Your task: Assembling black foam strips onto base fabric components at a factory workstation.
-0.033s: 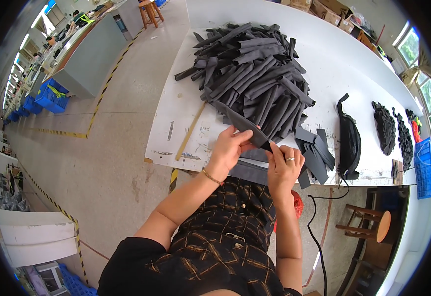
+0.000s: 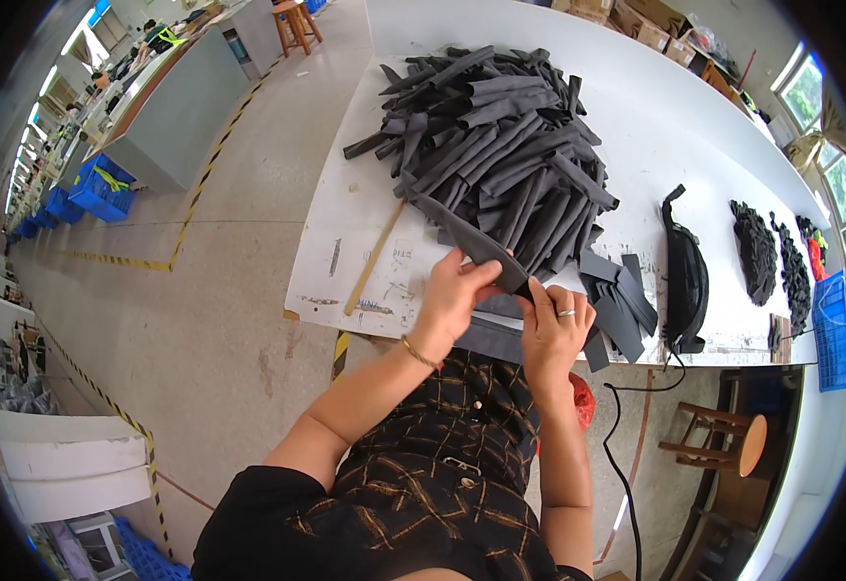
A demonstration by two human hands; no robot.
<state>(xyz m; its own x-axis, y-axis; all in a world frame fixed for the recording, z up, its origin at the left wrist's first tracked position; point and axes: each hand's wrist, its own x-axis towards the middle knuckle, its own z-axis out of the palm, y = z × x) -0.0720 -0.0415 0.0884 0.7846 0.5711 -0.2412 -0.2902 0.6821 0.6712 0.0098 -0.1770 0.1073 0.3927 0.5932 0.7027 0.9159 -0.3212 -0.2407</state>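
Note:
A long dark grey fabric strip [image 2: 476,239] is stretched slantwise between my hands over the near edge of the table. My left hand [image 2: 460,293] is closed on its middle, thumb on top. My right hand [image 2: 557,324], with a ring on one finger, pinches its lower right end. The strip's far end overlaps a large heap of similar dark grey fabric pieces [image 2: 500,136]. Under my hands, another dark grey fabric piece [image 2: 486,336] lies along the table edge. Flat dark grey rectangular pieces [image 2: 621,300] lie fanned out just right of my right hand.
A wooden stick [image 2: 376,257] lies on the white table [image 2: 331,208] left of the heap. To the right are a black waist bag [image 2: 682,276] and dark piles [image 2: 754,252]. A blue basket [image 2: 832,329] hangs at the right edge. A black cord [image 2: 609,436] and wooden stool [image 2: 733,436] stand below.
My left hand has shifted slightly to the right along the strip, and the strip's far end has swung a little left. My right hand is almost still.

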